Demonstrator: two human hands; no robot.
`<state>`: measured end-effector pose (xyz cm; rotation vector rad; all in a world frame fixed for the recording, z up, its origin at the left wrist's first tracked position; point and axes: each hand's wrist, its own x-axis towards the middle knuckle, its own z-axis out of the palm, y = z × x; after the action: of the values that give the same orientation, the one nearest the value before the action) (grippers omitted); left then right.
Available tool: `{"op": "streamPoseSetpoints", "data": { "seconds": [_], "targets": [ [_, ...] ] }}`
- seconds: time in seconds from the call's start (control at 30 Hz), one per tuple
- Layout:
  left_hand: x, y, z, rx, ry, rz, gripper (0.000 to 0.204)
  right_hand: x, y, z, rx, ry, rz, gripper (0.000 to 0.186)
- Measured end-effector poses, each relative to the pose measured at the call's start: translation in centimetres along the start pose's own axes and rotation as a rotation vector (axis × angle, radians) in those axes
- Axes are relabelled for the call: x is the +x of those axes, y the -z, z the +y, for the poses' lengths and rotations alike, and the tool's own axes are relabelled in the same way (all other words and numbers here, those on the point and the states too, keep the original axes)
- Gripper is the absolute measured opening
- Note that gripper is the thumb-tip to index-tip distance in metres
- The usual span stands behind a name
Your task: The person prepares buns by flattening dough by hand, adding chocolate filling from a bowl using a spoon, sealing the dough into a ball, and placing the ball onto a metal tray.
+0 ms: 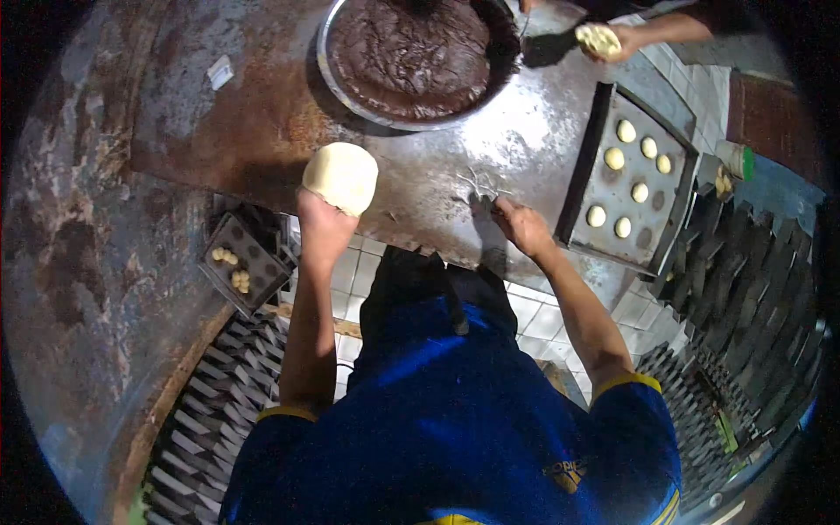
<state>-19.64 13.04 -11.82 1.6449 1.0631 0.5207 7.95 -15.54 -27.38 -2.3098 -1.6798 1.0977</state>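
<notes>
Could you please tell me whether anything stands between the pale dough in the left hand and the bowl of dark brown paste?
Nothing visible does: between the pale dough in the left hand and the bowl ahead, only tabletop shows. The right hand is off to the right.

On the tabletop (pixel 411 171) are one basin (pixel 416 126) by the far edge, one white scrap (pixel 220 72) toward the far left corner, and one tray (pixel 588 162) at the right edge with seven dough balls (pixel 640 192). Two bigger dough lumps (pixel 343 175) are held. Past the near edge, one smaller tray (pixel 259 289) bears two dough clusters (pixel 224 255) (pieces too small to count).
</notes>
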Motion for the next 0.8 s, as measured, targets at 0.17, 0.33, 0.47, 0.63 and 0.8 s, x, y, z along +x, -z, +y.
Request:
{"op": "streamPoseSetpoints", "data": {
  "seconds": [0.17,0.33,0.47,0.63,0.8],
  "targets": [
    [1.4,2.6,-1.5,0.228,0.16,0.189,0.044,7.8,12.1,-12.7,0.183,0.161,0.465,0.029],
    [2.6,3.0,-2.5,0.015,0.194,0.297,0.047,16.9,12.1,-15.5,-0.021,0.206,0.526,0.039],
    [2.4,4.2,-2.0,0.141,0.176,0.176,0.038,19.7,10.9,-16.2,-0.148,0.162,0.518,0.037],
    [2.4,4.6,-3.6,0.015,0.124,0.177,0.034,20.1,9.1,-16.6,-0.152,0.116,0.39,0.023],
    [2.9,4.2,-2.6,-0.077,0.18,0.158,0.035,20.4,10.6,-16.9,-0.062,0.05,0.294,0.021]
  ]
}}
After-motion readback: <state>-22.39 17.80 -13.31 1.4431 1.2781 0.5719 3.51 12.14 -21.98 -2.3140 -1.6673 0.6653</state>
